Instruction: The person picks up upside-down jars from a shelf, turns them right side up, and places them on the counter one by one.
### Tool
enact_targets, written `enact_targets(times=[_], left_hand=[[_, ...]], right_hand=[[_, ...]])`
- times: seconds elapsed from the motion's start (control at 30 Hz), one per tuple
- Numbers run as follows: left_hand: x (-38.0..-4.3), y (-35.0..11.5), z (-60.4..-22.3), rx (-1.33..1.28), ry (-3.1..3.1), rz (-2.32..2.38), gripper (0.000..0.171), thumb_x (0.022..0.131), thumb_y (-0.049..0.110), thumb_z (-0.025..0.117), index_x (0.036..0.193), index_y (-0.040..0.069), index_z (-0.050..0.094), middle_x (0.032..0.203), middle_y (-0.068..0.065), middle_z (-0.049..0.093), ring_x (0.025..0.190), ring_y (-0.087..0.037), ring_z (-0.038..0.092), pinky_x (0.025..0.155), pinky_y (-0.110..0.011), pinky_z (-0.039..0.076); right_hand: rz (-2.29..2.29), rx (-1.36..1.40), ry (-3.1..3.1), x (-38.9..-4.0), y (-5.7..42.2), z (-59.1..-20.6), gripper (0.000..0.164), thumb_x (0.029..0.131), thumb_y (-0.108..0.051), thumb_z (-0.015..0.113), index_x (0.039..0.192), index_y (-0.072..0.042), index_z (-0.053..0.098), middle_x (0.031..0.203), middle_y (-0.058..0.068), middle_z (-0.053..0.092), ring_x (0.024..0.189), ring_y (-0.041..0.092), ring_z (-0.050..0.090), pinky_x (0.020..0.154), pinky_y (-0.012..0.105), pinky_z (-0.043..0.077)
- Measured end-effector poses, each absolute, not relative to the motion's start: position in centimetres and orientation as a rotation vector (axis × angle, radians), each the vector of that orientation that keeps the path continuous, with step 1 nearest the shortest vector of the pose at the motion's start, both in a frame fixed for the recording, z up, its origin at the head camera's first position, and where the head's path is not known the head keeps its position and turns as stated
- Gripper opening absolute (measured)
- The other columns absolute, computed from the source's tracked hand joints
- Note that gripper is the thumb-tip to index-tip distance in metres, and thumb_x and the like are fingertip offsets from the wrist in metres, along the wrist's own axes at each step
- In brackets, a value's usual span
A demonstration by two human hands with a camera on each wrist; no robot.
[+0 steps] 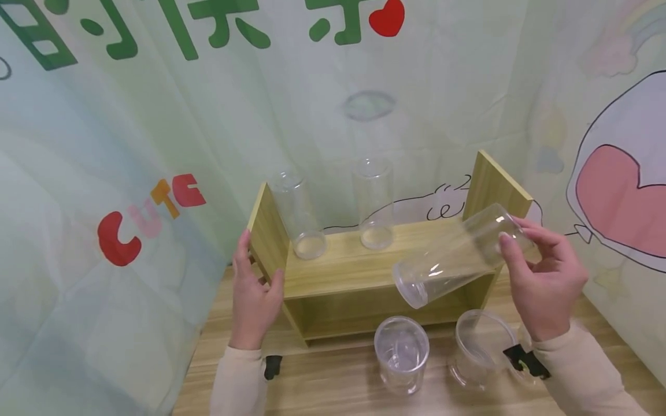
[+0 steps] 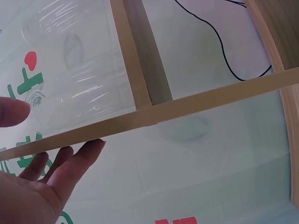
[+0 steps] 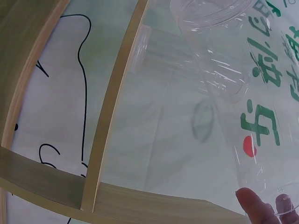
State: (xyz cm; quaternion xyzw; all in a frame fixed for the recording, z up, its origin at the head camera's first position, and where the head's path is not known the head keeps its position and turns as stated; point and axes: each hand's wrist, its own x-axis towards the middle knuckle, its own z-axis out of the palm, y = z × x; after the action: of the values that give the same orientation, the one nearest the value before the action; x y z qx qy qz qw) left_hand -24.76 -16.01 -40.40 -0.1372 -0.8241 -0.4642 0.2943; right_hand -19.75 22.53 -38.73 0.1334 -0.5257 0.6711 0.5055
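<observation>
There, I had the right hand (image 1: 548, 280) gripping a tilted jar (image 1: 452, 254); the left hand (image 1: 256, 306), unclenched, touched the shelf (image 1: 338, 271), seemingly steadying it.

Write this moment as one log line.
right hand: holds tilted transparent plastic cylinder | left hand: touches yellowish rectangular wooden shelf | shelf top: two upright transparent plastic cylinders

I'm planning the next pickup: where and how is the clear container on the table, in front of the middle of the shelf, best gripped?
Probably by its side wall, just below the rim, coming from its left. The clear container stands upright and its round body suits a wrapped grip; the shelf is behind it and a neighbouring container on its right.
</observation>
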Motion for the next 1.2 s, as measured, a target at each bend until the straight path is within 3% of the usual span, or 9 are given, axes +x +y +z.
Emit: enact_targets(times=[0.43, 0.8, 1.03, 1.13, 1.2], left_hand=[[-24.6, -15.9, -40.7, -0.375, -2.213, -1.226, 0.095, 0.087, -0.009, 0.060, 0.159, 0.025, 0.009, 0.149, -0.020, 0.028, 0.121, -0.043, 0.044, 0.076, -0.062, 0.053], [-24.4, -15.9, -41.0, -0.425, -2.159, -1.208, 0.097, 0.085, -0.013, 0.060, 0.159, 0.021, 0.008, 0.150, -0.023, 0.025, 0.125, -0.049, 0.041, 0.077, -0.062, 0.052], [-23.7, -15.8, -41.7, -0.466, -2.093, -1.253, 0.095, 0.084, -0.015, 0.058, 0.158, 0.017, 0.010, 0.150, -0.019, 0.022, 0.126, -0.044, 0.040, 0.077, -0.066, 0.051], [-23.4, -15.7, -41.9, -0.438, -2.081, -1.263, 0.095, 0.083, -0.016, 0.058, 0.158, 0.017, 0.010, 0.149, -0.016, 0.023, 0.125, -0.038, 0.041, 0.078, -0.062, 0.053], [-23.3, -15.6, -42.2, -0.423, -2.060, -1.256, 0.095, 0.082, -0.017, 0.058, 0.158, 0.015, 0.010, 0.149, -0.016, 0.023, 0.125, -0.035, 0.042, 0.081, -0.050, 0.055]], right_hand=[[1.777, 0.256, -1.197, -18.4, 22.5, -40.8, 0.021, 0.082, 0.019, 0.065, 0.099, 0.026, 0.055, 0.105, 0.022, 0.070, 0.103, 0.028, 0.066, 0.062, 0.027, 0.057], [1.778, 0.115, -1.316, -17.5, 22.6, -41.6, 0.019, 0.087, 0.012, 0.066, 0.101, 0.021, 0.057, 0.105, 0.018, 0.071, 0.096, 0.021, 0.069, 0.062, 0.029, 0.056], [1.805, 0.054, -1.318, -17.3, 22.6, -42.4, 0.016, 0.087, 0.011, 0.067, 0.101, 0.014, 0.062, 0.099, 0.014, 0.071, 0.086, 0.017, 0.070, 0.059, 0.030, 0.056], [1.810, 0.036, -1.312, -17.3, 22.7, -42.7, 0.015, 0.087, 0.011, 0.067, 0.101, 0.013, 0.062, 0.098, 0.014, 0.072, 0.084, 0.017, 0.070, 0.058, 0.029, 0.056], [1.813, -0.001, -1.313, -17.3, 22.8, -42.9, 0.013, 0.087, 0.010, 0.067, 0.100, 0.011, 0.063, 0.098, 0.013, 0.072, 0.084, 0.017, 0.070, 0.057, 0.027, 0.056]])
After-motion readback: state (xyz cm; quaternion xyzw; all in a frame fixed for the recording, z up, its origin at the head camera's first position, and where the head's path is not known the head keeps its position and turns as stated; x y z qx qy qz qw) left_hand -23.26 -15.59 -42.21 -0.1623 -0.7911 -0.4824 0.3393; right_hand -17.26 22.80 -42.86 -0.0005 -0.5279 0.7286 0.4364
